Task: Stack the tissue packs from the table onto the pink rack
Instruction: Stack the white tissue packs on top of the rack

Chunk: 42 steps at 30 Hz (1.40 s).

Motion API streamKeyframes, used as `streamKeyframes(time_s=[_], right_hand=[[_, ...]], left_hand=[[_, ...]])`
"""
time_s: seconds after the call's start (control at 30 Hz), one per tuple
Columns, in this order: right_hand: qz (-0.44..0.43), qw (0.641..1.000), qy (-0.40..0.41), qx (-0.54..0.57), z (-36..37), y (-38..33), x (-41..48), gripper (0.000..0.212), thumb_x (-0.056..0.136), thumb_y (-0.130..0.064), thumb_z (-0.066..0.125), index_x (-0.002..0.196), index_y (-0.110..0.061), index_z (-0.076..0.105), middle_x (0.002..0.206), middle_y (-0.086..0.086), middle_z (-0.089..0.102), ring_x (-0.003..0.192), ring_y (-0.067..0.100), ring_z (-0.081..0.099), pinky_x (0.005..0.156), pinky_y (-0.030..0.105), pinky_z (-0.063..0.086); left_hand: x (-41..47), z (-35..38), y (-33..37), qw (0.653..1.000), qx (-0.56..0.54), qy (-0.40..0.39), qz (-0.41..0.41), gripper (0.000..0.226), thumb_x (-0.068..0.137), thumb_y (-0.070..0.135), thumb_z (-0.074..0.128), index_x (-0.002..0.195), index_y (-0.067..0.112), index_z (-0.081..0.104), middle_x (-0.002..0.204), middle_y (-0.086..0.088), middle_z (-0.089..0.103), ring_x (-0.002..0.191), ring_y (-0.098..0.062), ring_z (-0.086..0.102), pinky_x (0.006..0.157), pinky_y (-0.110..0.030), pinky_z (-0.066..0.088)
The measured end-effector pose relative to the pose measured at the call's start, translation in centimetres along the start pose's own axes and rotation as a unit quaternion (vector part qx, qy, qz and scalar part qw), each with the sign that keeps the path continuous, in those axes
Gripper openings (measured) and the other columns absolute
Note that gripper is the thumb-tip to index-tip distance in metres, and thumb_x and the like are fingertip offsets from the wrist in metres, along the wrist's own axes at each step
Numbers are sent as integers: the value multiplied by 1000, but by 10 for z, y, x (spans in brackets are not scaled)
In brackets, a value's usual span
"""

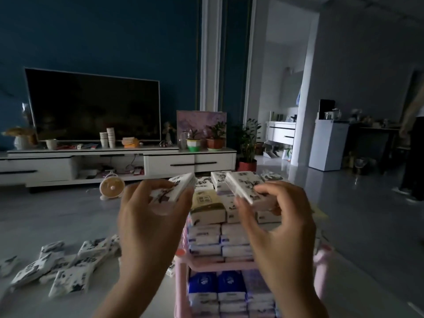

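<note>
Pink rack (181,285) holding packed tiers. Left hand (153,212) gripping one tissue pack (177,188), right hand (281,216) gripping second pack (244,188), both hovering just above top stack (206,204). Placing step underway; next move needing level set-down. Loose packs (68,265) waiting on counter (27,305).

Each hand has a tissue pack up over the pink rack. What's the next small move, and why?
Probably lower both onto the top layer. The left hand grips one tissue pack, the right hand a second pack, both held above the stack on the pink rack.
</note>
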State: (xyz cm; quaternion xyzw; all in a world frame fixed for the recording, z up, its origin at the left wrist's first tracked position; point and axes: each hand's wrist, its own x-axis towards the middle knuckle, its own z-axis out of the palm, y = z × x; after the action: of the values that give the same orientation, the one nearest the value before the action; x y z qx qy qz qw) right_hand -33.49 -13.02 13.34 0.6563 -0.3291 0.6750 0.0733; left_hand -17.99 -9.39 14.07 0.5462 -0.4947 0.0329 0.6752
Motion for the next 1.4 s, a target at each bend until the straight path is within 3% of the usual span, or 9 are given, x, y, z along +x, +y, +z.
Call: streamKeyframes(time_s=[0.13, 0.3, 0.57, 0.63, 0.8, 0.97, 1.2, 1.33, 1.4], right_hand=[[24, 999, -29, -33, 7, 21, -1, 37, 78, -48, 57, 89, -13, 60, 89, -4, 56, 86, 14, 54, 77, 14, 38], [16, 994, -68, -82, 19, 24, -6, 35, 86, -49, 49, 93, -18, 61, 96, -2, 57, 91, 11, 51, 77, 28, 43], [-11, 992, -94, -86, 28, 16, -13, 23, 83, -16, 54, 105, -15, 63, 105, 1, 62, 101, 21, 58, 86, 34, 44], [-2, 993, -86, -78, 26, 14, -11, 24, 85, -18, 50, 105, -15, 63, 105, 1, 63, 102, 20, 57, 87, 29, 39], [9, 994, -89, -65, 22, 14, -8, 33, 83, -24, 37, 102, -14, 63, 102, 0, 62, 99, 19, 57, 85, 28, 38], [28, 994, -86, -64, 21, 14, -7, 20, 85, -16, 50, 100, -14, 63, 99, -1, 62, 96, 18, 57, 84, 34, 44], [41, 995, -61, -66, 21, 11, -6, 23, 81, -12, 48, 99, -12, 63, 97, 1, 64, 95, 17, 58, 88, 31, 42], [9, 999, 23, -22, 21, 0, -7, 19, 83, -4, 45, 92, -7, 62, 89, 2, 63, 87, 10, 55, 82, 20, 44], [-38, 997, 43, 50, 22, -14, -12, 17, 82, -1, 44, 81, -4, 60, 76, 2, 60, 73, 8, 53, 69, 16, 44]], left_hand=[[5, 27, -3, 998, 66, -8, 9, 38, 69, 50, 65, 95, 24, 56, 105, 3, 49, 90, -14, 53, 67, -24, 47], [0, 38, -4, 995, 97, -16, 5, 48, 69, 54, 60, 102, 20, 57, 111, 2, 46, 94, -14, 50, 72, -28, 49], [1, 44, 2, 989, 132, -67, -13, 61, 74, 67, 42, 107, 19, 59, 109, 3, 42, 108, -11, 37, 76, -24, 31], [-1, 41, 3, 994, 88, -70, 2, 50, 86, 61, 30, 96, 23, 61, 102, 2, 50, 99, -9, 39, 72, -16, 31], [-3, 33, 1, 994, 45, -95, 33, 13, 91, 19, 45, 92, 30, 52, 94, 14, 48, 84, -2, 51, 65, -5, 43], [-6, 31, -7, 987, -15, -152, -40, 55, 82, 53, 36, 126, 24, 50, 123, 0, 56, 111, -14, 54, 91, -38, 48], [-10, 31, -3, 977, -70, -190, -69, 56, 88, 46, 35, 139, 23, 35, 136, 3, 48, 123, -9, 46, 102, -34, 41], [-13, 20, -5, 973, -109, -187, -84, 36, 85, 47, 32, 116, 38, 47, 109, 17, 58, 97, 10, 55, 79, -12, 47], [-17, 9, -17, 974, -105, -176, -96, 27, 88, 43, 34, 106, 35, 51, 101, 14, 60, 92, 4, 58, 72, -13, 46]])
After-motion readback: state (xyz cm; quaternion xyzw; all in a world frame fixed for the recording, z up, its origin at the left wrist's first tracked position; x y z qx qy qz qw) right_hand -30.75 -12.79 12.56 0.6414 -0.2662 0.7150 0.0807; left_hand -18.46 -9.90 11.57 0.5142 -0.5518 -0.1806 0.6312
